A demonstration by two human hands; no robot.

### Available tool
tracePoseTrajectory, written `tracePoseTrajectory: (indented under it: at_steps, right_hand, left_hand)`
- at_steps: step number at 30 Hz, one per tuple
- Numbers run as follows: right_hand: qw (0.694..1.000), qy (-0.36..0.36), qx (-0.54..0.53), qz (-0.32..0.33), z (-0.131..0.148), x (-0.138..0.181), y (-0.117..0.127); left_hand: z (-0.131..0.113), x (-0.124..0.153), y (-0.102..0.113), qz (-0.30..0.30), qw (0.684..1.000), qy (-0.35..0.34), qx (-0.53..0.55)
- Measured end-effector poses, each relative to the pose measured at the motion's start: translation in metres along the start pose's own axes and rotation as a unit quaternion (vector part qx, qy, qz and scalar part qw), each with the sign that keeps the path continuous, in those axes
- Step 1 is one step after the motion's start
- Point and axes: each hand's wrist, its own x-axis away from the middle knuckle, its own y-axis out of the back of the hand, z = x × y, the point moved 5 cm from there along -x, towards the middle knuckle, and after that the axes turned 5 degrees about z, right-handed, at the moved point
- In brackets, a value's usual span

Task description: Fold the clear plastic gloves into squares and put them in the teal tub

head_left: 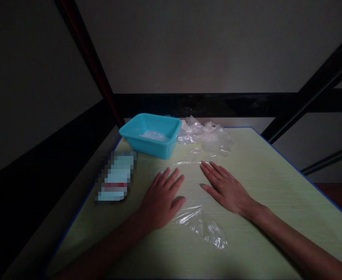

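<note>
A clear plastic bag (201, 223) lies spread on the table, its near end crinkled and shiny. My left hand (162, 200) rests palm down on the bag's left part, fingers stretched and spread. On the right, my right hand (225, 186) also lies flat, fingers straight, with its fingertips by the bag's far edge. Neither hand grips anything. The bag's outline between the hands is faint against the tabletop, so its exact extent is hard to make out.
A blue plastic basin (150, 147) with clear plastic inside stands at the back left. Beside it is a heap of crumpled clear bags (208, 134). A phone-like object (115, 179), pixelated, lies near the left edge of the pale green table (270, 186). Walls stand behind and left.
</note>
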Motion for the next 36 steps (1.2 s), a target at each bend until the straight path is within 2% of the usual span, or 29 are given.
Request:
tracePoseTrajectory:
  at_steps: [9,12,15,20,23,25,30,36]
  right_hand:
    - [1.000,-0.009,0.018,-0.013,-0.021,0.011,-0.002]
    - [1.000,-0.020,0.021,-0.006,-0.020,0.012,0.000]
    - [1.000,-0.023,0.019,-0.005,0.007,0.011,0.008]
    - [0.996,0.085,-0.039,0.012,0.096,0.004,0.016]
    - [0.992,0.112,-0.056,0.014,0.122,0.004,0.011]
    - [0.992,0.113,-0.048,0.028,0.123,0.008,0.005]
    - [0.992,0.112,-0.019,0.051,0.100,0.028,0.001]
    - [0.999,0.042,0.020,-0.002,0.072,0.046,0.000]
  left_hand:
    - [0.007,0.010,-0.001,-0.001,1.000,0.011,-0.015]
    - [0.007,0.010,-0.001,-0.012,1.000,0.008,-0.021]
    - [0.006,0.010,-0.002,-0.019,0.999,0.007,-0.026]
    - [0.005,0.010,-0.002,-0.011,0.999,0.006,-0.038]
    - [0.005,0.010,-0.002,0.001,0.999,0.006,-0.043]
    - [0.005,0.009,-0.002,-0.005,0.999,0.009,-0.042]
    - [0.006,0.009,-0.002,-0.026,0.999,0.007,-0.038]
    - [0.006,0.010,0.000,-0.020,0.999,0.012,-0.037]
